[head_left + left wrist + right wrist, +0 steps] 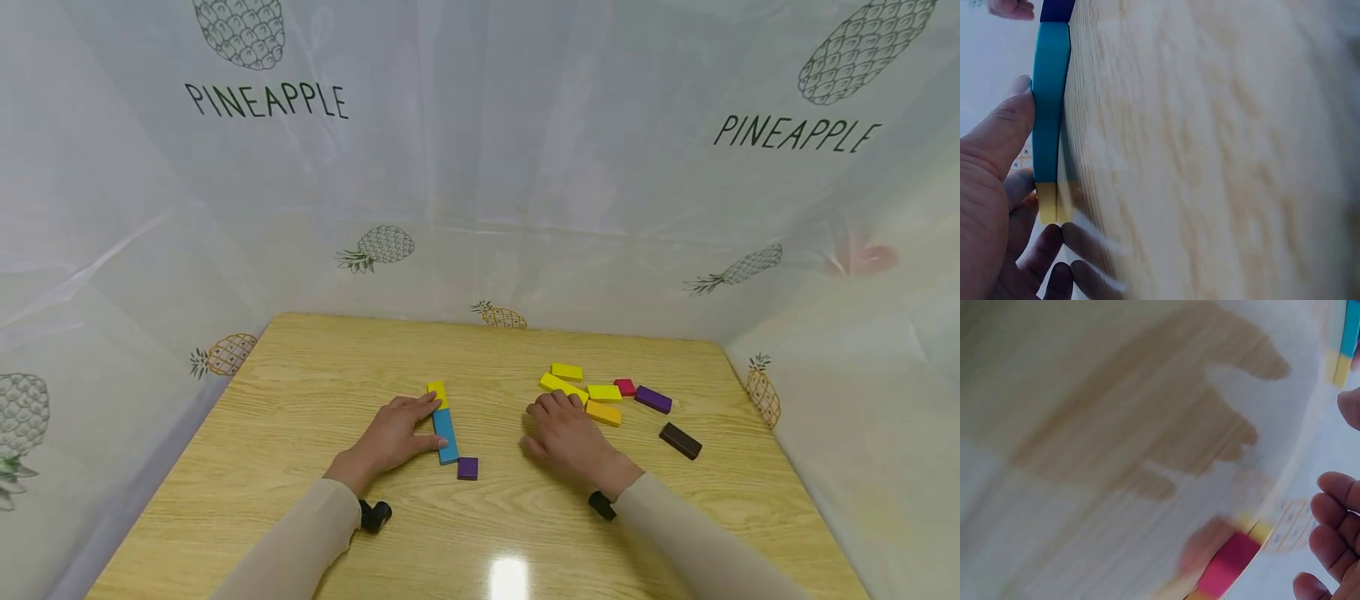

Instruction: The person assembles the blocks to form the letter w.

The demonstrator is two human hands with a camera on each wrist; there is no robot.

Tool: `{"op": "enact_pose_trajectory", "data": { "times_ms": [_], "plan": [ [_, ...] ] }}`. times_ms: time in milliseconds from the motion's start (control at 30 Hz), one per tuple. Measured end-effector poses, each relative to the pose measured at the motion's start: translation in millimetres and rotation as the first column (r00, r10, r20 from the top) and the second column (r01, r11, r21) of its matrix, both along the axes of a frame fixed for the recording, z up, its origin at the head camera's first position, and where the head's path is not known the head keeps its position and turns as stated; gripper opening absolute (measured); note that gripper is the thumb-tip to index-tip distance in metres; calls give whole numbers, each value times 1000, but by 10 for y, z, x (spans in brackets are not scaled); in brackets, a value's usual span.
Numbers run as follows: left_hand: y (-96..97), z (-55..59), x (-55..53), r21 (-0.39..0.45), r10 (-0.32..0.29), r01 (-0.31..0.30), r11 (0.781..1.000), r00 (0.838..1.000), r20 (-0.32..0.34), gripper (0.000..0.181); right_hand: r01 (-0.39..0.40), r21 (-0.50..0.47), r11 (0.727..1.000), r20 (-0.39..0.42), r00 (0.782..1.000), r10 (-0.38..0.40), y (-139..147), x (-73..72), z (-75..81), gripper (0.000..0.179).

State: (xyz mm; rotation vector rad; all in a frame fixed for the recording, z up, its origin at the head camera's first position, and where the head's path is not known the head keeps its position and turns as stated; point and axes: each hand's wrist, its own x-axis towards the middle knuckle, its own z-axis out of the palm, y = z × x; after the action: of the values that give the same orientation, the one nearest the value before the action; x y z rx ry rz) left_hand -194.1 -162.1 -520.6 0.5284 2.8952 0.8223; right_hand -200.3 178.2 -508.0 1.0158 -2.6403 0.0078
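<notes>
Thumb (429,443) of left hand (392,437) on blue block (446,432)

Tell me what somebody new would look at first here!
Probably the big pale curtain behind the table, with PINEAPPLE written on it in big letters. Next, maybe the blue block and yellow block, end to end, touched by the left hand. Then the bright blocks scattered around the far side of the right hand.
</notes>
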Motion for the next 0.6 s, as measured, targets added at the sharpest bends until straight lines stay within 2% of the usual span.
{"op": "enact_pose_trajectory", "data": {
  "times_ms": [133, 300, 600],
  "plan": [
    [-8, -10, -3, -7, -2, 2, 1000, 1000, 2, 74, 62, -39, 997, -8, 998, -62, 238, -39, -17, 39],
    [-14, -8, -3, -14, -1, 1, 1000, 1000, 16, 75, 137, -58, 989, -62, 988, -141, 536, -77, -40, 33],
    [-16, -17, -11, -13, 0, 0, 1000, 1000, 14, 75, 204, -41, 978, -119, 971, -207, 964, -32, -76, 30]
  ]
}}
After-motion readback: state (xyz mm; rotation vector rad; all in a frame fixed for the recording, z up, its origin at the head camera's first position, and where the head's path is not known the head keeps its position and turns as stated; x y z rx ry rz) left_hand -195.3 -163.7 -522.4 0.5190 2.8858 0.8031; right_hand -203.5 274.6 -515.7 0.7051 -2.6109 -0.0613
